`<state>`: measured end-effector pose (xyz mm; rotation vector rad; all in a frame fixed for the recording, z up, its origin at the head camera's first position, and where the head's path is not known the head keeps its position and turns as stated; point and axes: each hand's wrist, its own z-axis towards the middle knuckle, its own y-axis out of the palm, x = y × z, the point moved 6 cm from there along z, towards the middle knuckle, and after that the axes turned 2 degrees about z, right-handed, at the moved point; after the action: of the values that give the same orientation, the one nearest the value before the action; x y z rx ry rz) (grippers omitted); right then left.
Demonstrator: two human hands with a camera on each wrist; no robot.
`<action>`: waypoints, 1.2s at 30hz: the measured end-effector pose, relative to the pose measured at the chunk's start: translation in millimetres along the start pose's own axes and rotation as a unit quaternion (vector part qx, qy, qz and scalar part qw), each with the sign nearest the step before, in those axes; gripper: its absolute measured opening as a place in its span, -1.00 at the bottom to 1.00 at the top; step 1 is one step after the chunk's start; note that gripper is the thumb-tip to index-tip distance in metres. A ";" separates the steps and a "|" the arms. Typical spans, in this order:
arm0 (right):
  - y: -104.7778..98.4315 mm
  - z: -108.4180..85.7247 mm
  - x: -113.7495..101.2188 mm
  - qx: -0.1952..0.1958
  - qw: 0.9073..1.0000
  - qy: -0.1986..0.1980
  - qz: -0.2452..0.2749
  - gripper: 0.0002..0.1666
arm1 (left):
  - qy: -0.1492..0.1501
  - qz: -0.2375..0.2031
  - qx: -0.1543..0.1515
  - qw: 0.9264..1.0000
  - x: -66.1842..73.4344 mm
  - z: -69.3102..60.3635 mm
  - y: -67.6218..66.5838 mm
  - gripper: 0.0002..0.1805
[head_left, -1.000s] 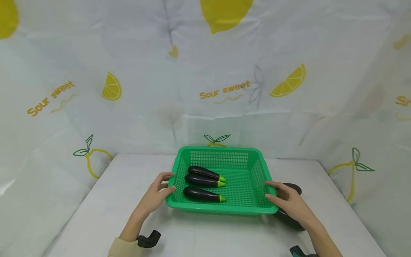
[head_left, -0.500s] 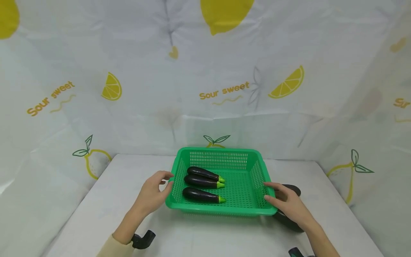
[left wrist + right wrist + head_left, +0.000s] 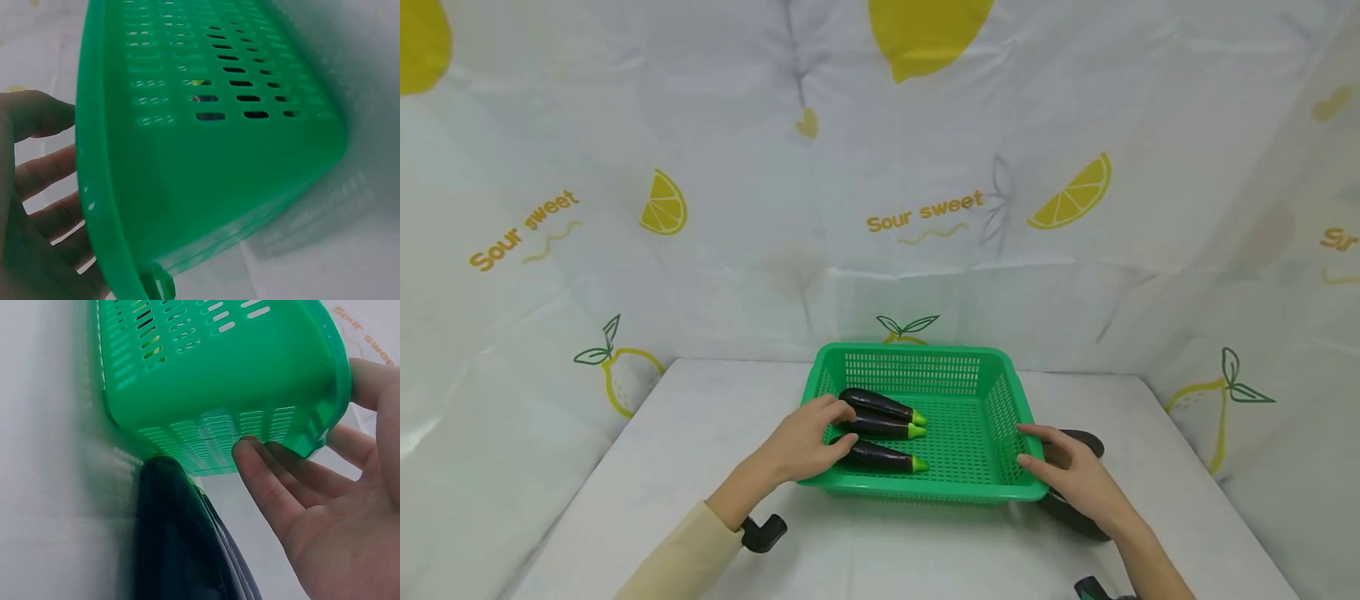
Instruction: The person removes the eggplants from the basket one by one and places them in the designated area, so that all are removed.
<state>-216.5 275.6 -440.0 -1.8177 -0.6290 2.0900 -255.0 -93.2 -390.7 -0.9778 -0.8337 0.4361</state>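
Note:
A green plastic basket [image 3: 917,492] holds 3 dark eggplants: the far one [image 3: 876,403], the middle one [image 3: 880,426] and the near one [image 3: 887,457], green stems pointing right. My left hand [image 3: 805,442] reaches over the basket's left rim, fingers loosely bent above the left ends of the middle and near eggplants. Whether it touches them I cannot tell. My right hand [image 3: 1078,479] holds the right rim; in the right wrist view its fingertips [image 3: 247,450] lie against the outer wall. The left wrist view shows the left fingers spread beyond the rim [image 3: 94,187].
Dark eggplants [image 3: 1078,523] lie on the white table [image 3: 865,558] right of the basket, partly hidden by the right hand. One eggplant [image 3: 175,531] lies close to the basket's wall in the right wrist view. A lemon-print curtain [image 3: 760,233] stands behind.
My left hand has left the basket's left rim and moved right, over the eggplants inside. The right hand stays at the right rim, and the basket has hardly moved.

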 end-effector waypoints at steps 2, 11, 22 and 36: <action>-0.3 -0.1 0.4 0.000 1.000 0.001 -0.001 -0.33 | -0.002 0.010 -0.031 0.999 1.0 5.0 6.1 -0.74; -0.5 -0.1 -1.6 -0.001 1.000 -0.003 -0.002 -0.34 | -0.035 0.052 -0.137 0.989 -1.3 23.5 32.1 -0.63; 0.0 0.2 -3.4 -0.002 1.000 -0.005 0.000 -0.34 | -0.053 0.052 -0.222 0.972 -5.8 36.0 55.9 -0.54; 0.0 0.6 -2.4 -0.001 1.000 0.004 0.007 -0.34 | -0.093 0.087 -0.277 0.952 -9.0 39.4 73.9 -0.65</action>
<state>-216.7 274.4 -437.9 -1.8350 -0.6174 2.0911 -288.9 -39.9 -446.4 -1.5563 -1.0733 0.4605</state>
